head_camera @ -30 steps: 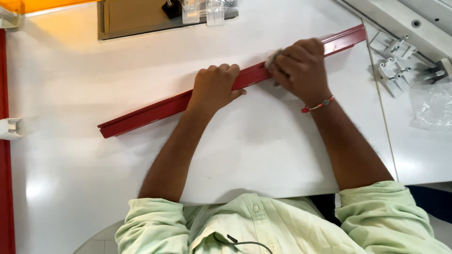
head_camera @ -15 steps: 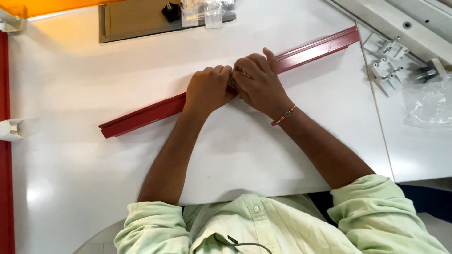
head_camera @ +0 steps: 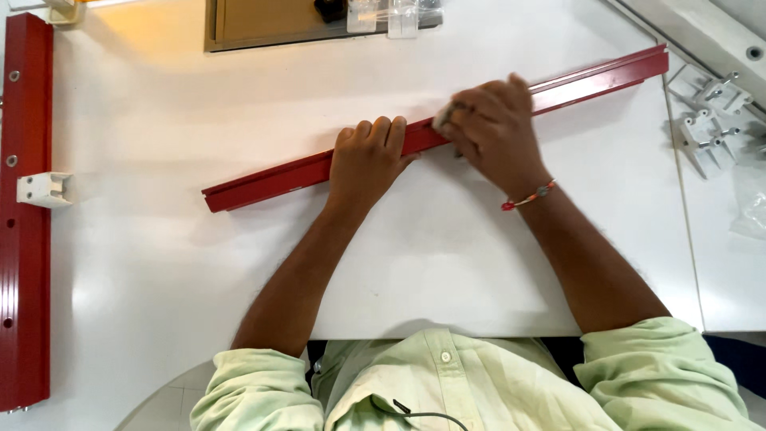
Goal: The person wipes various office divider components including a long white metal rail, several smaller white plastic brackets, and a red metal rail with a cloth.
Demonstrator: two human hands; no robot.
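Observation:
A long red metal rail (head_camera: 263,179) lies slanted across the white table (head_camera: 159,263), its right end higher. My left hand (head_camera: 369,160) presses down on the rail's middle, fingers curled over its far edge. Just to the right, my right hand (head_camera: 495,132) rests on the rail with its fingers closed on a small pale pad (head_camera: 443,117), which touches the rail's top. A beaded band circles my right wrist. The part of the rail under both hands is hidden.
A second red rail (head_camera: 24,239) runs along the table's left edge with a white bracket (head_camera: 46,189) on it. A brown board (head_camera: 263,24) and clear plastic pieces (head_camera: 383,16) sit at the back. White brackets (head_camera: 706,120) and a white beam (head_camera: 702,36) lie at the right.
My right hand slid left along the rail until it touched my left hand, then moved back to the right. My left hand stayed pressed on the rail.

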